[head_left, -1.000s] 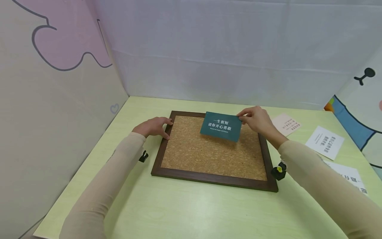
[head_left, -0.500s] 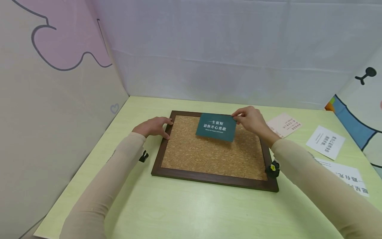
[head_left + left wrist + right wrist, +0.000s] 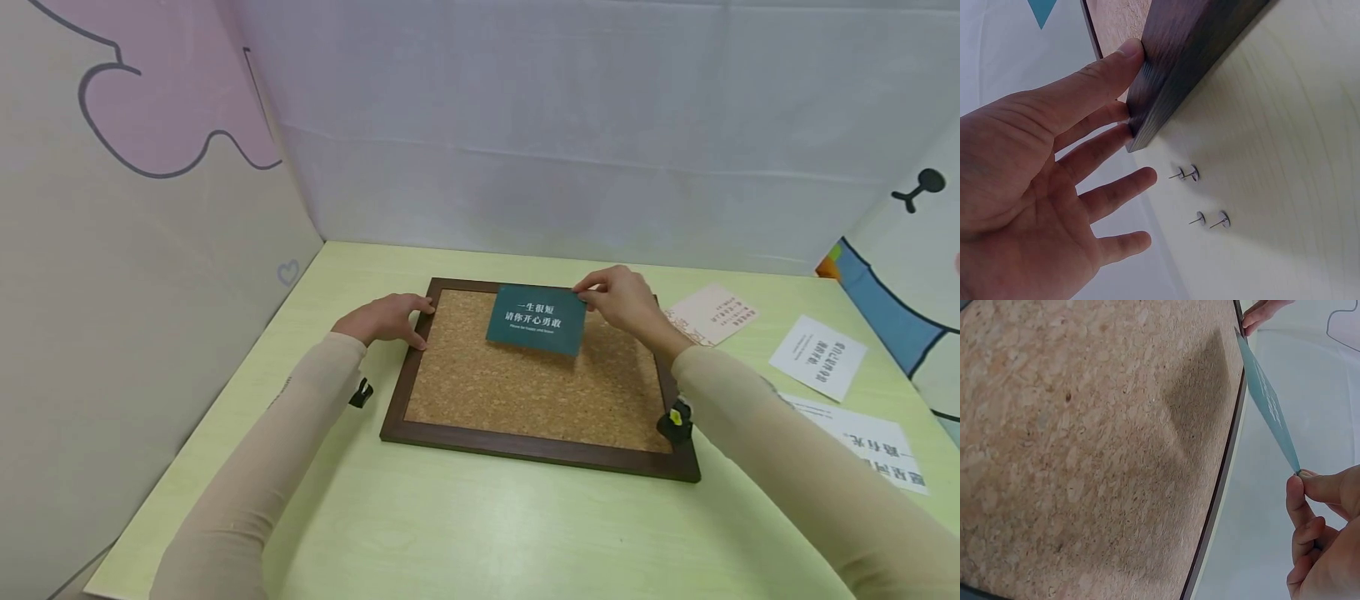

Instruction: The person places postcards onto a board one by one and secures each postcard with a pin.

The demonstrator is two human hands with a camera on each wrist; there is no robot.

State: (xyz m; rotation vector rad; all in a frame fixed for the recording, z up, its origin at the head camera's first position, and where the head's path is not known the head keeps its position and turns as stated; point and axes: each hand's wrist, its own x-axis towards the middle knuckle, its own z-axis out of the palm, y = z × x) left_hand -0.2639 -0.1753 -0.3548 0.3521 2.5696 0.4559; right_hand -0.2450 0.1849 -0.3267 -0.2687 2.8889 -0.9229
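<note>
A dark green card (image 3: 536, 319) with white lettering is held above the cork board (image 3: 517, 392) near its back edge. My right hand (image 3: 618, 300) pinches its far right corner between thumb and forefinger. In the right wrist view the card (image 3: 1266, 400) stands tilted off the cork and casts a shadow on it. My left hand (image 3: 386, 318) rests at the board's left edge. The left wrist view has that hand (image 3: 1054, 169) with fingers spread fairly straight, thumb on the dark wooden frame (image 3: 1179, 56) and fingertips touching its side.
Several metal thumbtacks (image 3: 1219, 219) lie on the table beside the board's left side. A pink card (image 3: 716, 312), a white card (image 3: 819, 357) and a larger white card (image 3: 862, 442) lie on the table at the right. A white cloth (image 3: 562, 150) hangs behind.
My right hand has moved left with the green card, more slowly in the last half second. More of the cards on the right now shows. My left hand and the board have stayed put.
</note>
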